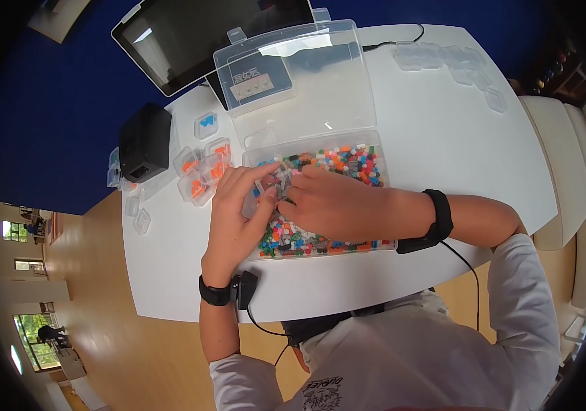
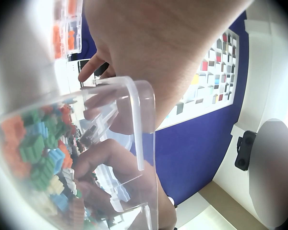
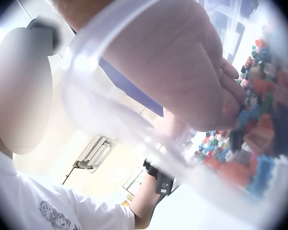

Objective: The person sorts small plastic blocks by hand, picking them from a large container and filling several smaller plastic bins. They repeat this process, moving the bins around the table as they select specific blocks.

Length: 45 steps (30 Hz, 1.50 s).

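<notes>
A clear plastic case (image 1: 383,161) full of small mixed-colour building bricks (image 1: 348,161) lies before me, its hinged lid (image 1: 334,103) raised at the back. Over its left side my left hand (image 1: 235,212) holds a small clear plastic box (image 2: 100,125) between thumb and fingers. My right hand (image 1: 337,205) reaches over the bricks from the right, fingers bent down beside the small box. In the left wrist view the right fingertips are right at a grey brick (image 2: 68,177), seen through the case wall; whether they pinch it I cannot tell.
Small clear boxes with orange bricks (image 1: 197,185) and one with blue bricks (image 1: 205,125) lie left of the case. A black device (image 1: 145,142) stands beyond them, and a screen (image 1: 204,41) behind. More small clear boxes (image 1: 437,56) sit at the back right.
</notes>
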{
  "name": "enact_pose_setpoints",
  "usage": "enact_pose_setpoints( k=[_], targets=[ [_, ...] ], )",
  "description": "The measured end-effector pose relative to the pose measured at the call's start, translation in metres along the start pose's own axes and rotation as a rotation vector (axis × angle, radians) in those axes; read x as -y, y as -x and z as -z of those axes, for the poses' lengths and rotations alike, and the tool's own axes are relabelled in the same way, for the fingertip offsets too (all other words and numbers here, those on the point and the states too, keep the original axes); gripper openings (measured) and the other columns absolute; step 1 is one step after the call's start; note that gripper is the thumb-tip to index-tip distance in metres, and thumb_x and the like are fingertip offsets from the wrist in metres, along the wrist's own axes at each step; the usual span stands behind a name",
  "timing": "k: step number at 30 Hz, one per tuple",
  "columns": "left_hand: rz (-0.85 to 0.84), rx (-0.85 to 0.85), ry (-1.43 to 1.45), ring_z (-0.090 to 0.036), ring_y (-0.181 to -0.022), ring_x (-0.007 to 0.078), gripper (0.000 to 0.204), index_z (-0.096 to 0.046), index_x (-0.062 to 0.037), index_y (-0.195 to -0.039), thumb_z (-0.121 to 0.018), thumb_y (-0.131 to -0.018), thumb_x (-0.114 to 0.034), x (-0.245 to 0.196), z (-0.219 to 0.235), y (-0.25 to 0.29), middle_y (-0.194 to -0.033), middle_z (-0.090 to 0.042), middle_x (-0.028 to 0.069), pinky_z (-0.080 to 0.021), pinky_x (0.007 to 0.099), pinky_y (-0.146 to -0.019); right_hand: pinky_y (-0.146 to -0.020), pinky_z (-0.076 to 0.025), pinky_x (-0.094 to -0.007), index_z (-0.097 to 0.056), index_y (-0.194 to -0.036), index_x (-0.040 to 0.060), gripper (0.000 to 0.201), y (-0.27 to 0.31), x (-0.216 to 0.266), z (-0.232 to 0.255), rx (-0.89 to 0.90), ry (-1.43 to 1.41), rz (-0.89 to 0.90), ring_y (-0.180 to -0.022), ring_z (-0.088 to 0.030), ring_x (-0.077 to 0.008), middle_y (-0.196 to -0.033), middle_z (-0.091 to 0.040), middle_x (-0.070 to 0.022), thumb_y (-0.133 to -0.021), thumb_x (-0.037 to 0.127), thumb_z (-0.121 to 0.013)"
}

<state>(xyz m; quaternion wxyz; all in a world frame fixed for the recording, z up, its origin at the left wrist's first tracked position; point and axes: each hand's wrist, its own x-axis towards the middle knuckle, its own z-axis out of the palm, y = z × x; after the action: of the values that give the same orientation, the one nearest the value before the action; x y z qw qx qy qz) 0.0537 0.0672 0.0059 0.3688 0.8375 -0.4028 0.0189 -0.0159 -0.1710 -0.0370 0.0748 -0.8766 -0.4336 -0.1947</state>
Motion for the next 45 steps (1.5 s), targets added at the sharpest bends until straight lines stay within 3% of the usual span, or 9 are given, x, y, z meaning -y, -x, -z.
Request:
enact_pose_setpoints(
  k=[6,8,11,21,23,29,32,38,45],
  targets=[
    [-0.025,0.022,-0.038,-0.066,-0.107,0.0291,0.039,-0.080,-0.0059,-0.139,-0.076,-0.101,-0.005,-0.002,0.001,0.000,-0.113,-0.079,0.0113,-0.053,0.0405,-0.102,-0.108,-0.049,-0.0427,-0.070,-0.129,-0.0068,0.038,-0.002,0.005,0.002,0.087,-0.039,-0.052,-0.118,-0.070,-0.0318,-0.112,-0.074,-0.0141,-0.095,0.009,-0.076],
    [-0.039,0.033,-0.033,-0.065,-0.107,0.0364,0.037,-0.079,-0.0048,-0.138,-0.077,-0.100,-0.006,-0.001,0.001,0.000,-0.114,-0.076,0.0152,-0.053,0.0448,-0.099,-0.106,-0.049,-0.0426,-0.070,-0.128,-0.0066,0.038,-0.002,0.006,0.002,0.090,-0.035,-0.057,-0.117,-0.070,-0.0319,-0.112,-0.074,-0.0137,-0.095,0.009,-0.075],
    [-0.012,0.048,-0.033,-0.066,-0.108,0.0299,0.040,-0.080,-0.0060,-0.141,-0.076,-0.101,-0.004,-0.002,0.001,0.001,-0.115,-0.079,0.0117,-0.053,0.0411,-0.103,-0.105,-0.049,-0.0426,-0.070,-0.128,-0.0064,0.037,-0.001,0.006,0.001,0.057,-0.044,-0.053,-0.115,-0.070,-0.0316,-0.111,-0.074,-0.0136,-0.095,0.009,-0.075],
    [-0.005,0.040,-0.031,-0.067,-0.109,0.0300,0.040,-0.080,-0.0057,-0.140,-0.076,-0.101,-0.004,-0.003,0.001,0.000,-0.116,-0.080,0.0122,-0.053,0.0412,-0.104,-0.103,-0.050,-0.0425,-0.070,-0.125,-0.0059,0.031,0.000,0.003,0.000,0.052,-0.045,-0.054,-0.113,-0.070,-0.0319,-0.109,-0.073,-0.0146,-0.097,0.009,-0.073],
    [-0.015,0.027,-0.023,-0.067,-0.107,0.0298,0.040,-0.080,-0.0056,-0.140,-0.077,-0.101,-0.005,-0.001,0.000,0.001,-0.116,-0.080,0.0120,-0.053,0.0411,-0.103,-0.095,-0.051,-0.0412,-0.074,-0.115,-0.0073,0.030,0.000,0.001,-0.003,-0.051,-0.023,-0.014,-0.102,-0.071,-0.0296,-0.098,-0.076,-0.0134,-0.092,0.012,-0.077],
    [-0.012,0.037,-0.034,-0.065,-0.104,0.0296,0.038,-0.080,-0.0056,-0.140,-0.077,-0.102,-0.006,-0.001,0.001,0.001,-0.114,-0.080,0.0114,-0.053,0.0411,-0.100,-0.101,-0.052,-0.0437,-0.072,-0.122,-0.0082,0.030,-0.005,-0.003,0.018,0.151,-0.136,-0.045,-0.111,-0.070,-0.0323,-0.106,-0.073,-0.0153,-0.096,0.007,-0.073],
    [-0.023,0.050,-0.039,-0.066,-0.108,0.0353,0.037,-0.079,-0.0052,-0.140,-0.078,-0.102,-0.008,-0.001,0.001,0.000,-0.113,-0.077,0.0144,-0.053,0.0439,-0.100,-0.101,-0.053,-0.0448,-0.073,-0.121,-0.0089,0.031,-0.004,-0.003,0.013,0.136,-0.167,-0.060,-0.111,-0.071,-0.0339,-0.106,-0.073,-0.0160,-0.095,0.007,-0.073],
    [-0.032,0.020,-0.022,-0.065,-0.104,0.0295,0.039,-0.080,-0.0053,-0.140,-0.077,-0.102,-0.006,-0.001,-0.001,0.001,-0.114,-0.081,0.0109,-0.053,0.0409,-0.100,-0.104,-0.054,-0.0467,-0.073,-0.122,-0.0083,0.033,-0.004,-0.001,0.008,0.093,-0.187,-0.065,-0.112,-0.072,-0.0366,-0.107,-0.073,-0.0171,-0.093,0.007,-0.075],
    [-0.025,0.048,-0.021,-0.065,-0.109,0.0351,0.039,-0.078,-0.0061,-0.141,-0.077,-0.102,-0.007,-0.001,0.001,0.001,-0.115,-0.076,0.0142,-0.053,0.0438,-0.100,-0.104,-0.054,-0.0473,-0.073,-0.120,-0.0057,0.030,-0.003,-0.001,0.003,0.065,-0.180,-0.065,-0.112,-0.073,-0.0362,-0.106,-0.073,-0.0170,-0.093,0.007,-0.076]
  ],
)
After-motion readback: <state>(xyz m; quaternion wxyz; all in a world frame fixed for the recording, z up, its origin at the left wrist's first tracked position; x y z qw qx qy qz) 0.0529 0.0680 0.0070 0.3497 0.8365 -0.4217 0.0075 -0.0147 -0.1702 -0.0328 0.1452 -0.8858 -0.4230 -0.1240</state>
